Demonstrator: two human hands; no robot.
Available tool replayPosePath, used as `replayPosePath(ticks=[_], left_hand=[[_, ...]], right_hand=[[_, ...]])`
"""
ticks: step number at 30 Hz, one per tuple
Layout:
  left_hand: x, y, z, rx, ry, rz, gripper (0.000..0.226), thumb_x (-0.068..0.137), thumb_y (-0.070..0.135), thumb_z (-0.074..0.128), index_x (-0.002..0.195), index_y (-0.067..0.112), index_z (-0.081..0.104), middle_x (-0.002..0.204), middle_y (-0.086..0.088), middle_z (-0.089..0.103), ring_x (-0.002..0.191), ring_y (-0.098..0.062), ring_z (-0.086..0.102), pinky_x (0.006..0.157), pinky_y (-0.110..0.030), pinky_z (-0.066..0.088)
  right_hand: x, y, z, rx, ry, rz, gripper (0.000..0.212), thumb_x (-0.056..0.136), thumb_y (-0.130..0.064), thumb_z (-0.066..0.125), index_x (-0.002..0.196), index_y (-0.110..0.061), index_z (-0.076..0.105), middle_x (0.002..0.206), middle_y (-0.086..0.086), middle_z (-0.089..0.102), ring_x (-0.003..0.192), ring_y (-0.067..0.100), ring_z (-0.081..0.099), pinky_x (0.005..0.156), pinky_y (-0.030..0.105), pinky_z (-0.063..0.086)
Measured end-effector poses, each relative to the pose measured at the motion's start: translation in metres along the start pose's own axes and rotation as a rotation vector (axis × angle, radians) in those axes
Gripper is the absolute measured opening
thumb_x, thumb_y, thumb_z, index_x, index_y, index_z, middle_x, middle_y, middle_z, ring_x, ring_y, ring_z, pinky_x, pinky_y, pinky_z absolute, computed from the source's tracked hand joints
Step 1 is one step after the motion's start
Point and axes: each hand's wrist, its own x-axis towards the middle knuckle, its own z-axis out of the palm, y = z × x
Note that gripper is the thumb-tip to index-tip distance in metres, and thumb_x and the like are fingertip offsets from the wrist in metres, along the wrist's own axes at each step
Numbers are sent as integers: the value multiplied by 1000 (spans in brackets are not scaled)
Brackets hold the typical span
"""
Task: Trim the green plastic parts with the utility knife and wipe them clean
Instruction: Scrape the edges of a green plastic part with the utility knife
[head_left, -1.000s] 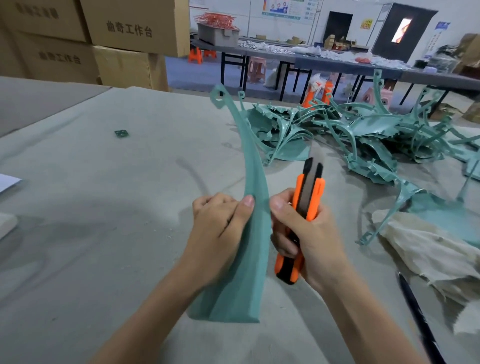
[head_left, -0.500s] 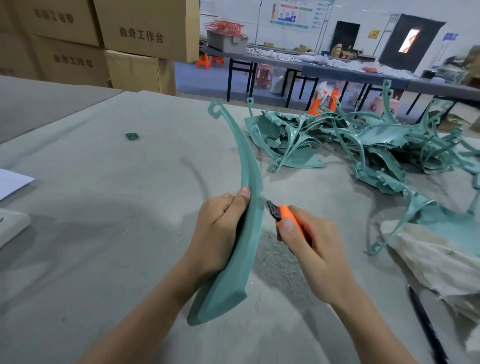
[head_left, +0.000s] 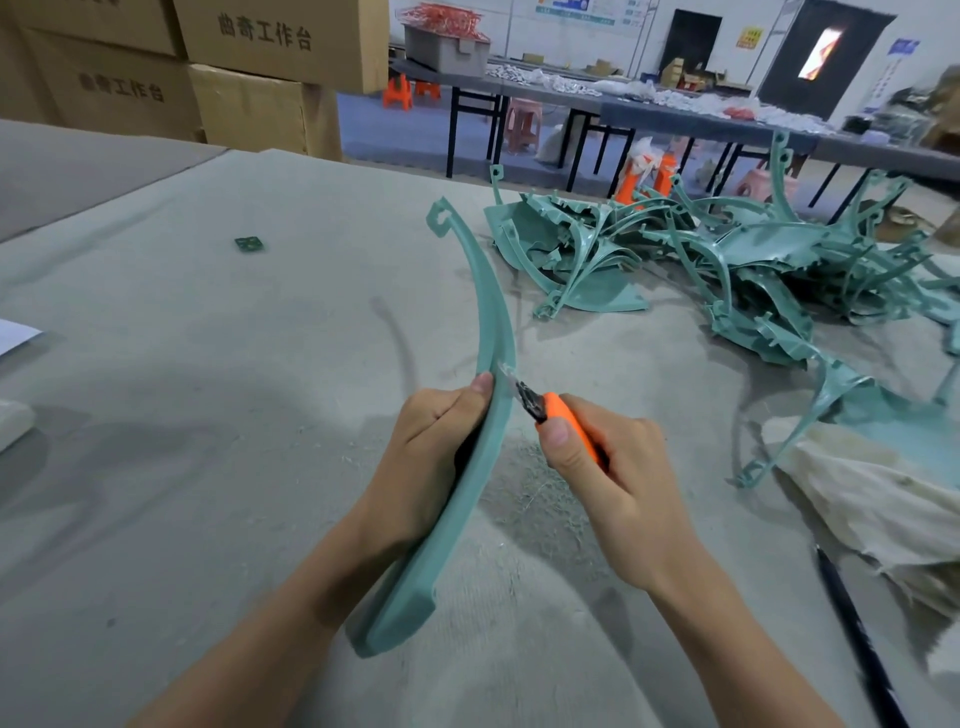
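Note:
A long curved green plastic part (head_left: 488, 322) stands on edge on the grey table, its wide end near me and its hooked tip pointing away. My left hand (head_left: 431, 452) grips it at mid-length, thumb along its rim. My right hand (head_left: 613, 478) grips an orange utility knife (head_left: 563, 423). The blade tip touches the part's right edge just beyond my left thumb. A pile of several more green plastic parts (head_left: 727, 260) lies at the back right. A crumpled off-white cloth (head_left: 872, 504) lies at the right.
Fine plastic shavings (head_left: 530, 493) lie on the table under my hands. A black stick-like tool (head_left: 857, 639) lies at the right front. A small green chip (head_left: 249, 244) sits at the far left, with cardboard boxes (head_left: 249, 67) behind. Paper shows at the left edge.
The knife went from held upright beside the part to tilted with its blade against the part's right edge. The part leaned over to the left as my left hand turned it.

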Motion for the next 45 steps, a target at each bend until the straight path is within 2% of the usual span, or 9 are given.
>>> replayPosePath(ticks=[7,10,14,18,22,25,30,37,45], left_hand=[[-1,2,0,-40,-30,-9,59,95,38,48,40,19,41,39,3,34,39,-12,30,44,-24,24],[-10,-2,4,-20,-140,32,56,96,33,39,44,17,51,41,8,43,38,-5,37,44,-15,30],[-13,-1,10,7,-181,5,55,96,34,39,45,24,57,41,10,46,37,1,39,43,-9,31],[-10,2,7,22,-168,-16,58,97,36,43,41,23,55,39,8,45,36,0,38,44,-10,31],[-8,5,2,10,-120,-24,59,95,36,43,38,19,45,38,8,37,39,-8,31,45,-19,27],[-8,6,0,-9,-132,-41,52,89,36,40,42,15,40,40,2,30,42,-13,26,47,-27,22],[-13,8,1,29,-222,-8,53,93,33,37,42,21,43,42,6,34,43,-11,28,51,-33,22],[-18,2,3,-16,-271,-61,42,90,31,44,49,20,48,45,12,44,42,0,40,49,-11,35],[-20,-1,7,-44,-361,-94,45,89,30,49,46,18,53,47,8,46,43,-7,41,48,-16,33]], right_hand=[[0,0,6,-20,70,-18,44,96,-59,40,64,-30,33,52,-6,29,46,6,29,48,19,22],[6,5,2,-3,132,22,55,95,-63,40,63,-19,40,53,6,36,47,7,31,46,27,26],[9,12,-7,6,163,88,69,93,-68,38,65,-6,42,57,16,39,52,30,36,47,41,30],[4,12,-9,105,156,51,74,92,-73,36,64,-5,41,55,11,33,48,18,29,47,31,24],[0,9,-5,17,69,-43,51,97,-55,42,64,-17,39,52,-4,31,47,5,28,48,21,23],[0,8,-3,-5,60,-46,43,96,-48,43,64,-20,37,53,-10,29,47,6,28,49,17,22],[2,12,-6,7,100,-18,45,96,-51,43,63,-21,37,53,-5,30,47,6,28,49,18,22],[7,22,-16,35,132,13,53,96,-53,43,62,-12,39,53,0,30,48,7,28,47,24,23],[16,29,-32,40,267,72,79,90,-76,37,65,-1,43,56,18,37,49,29,31,46,39,25]])
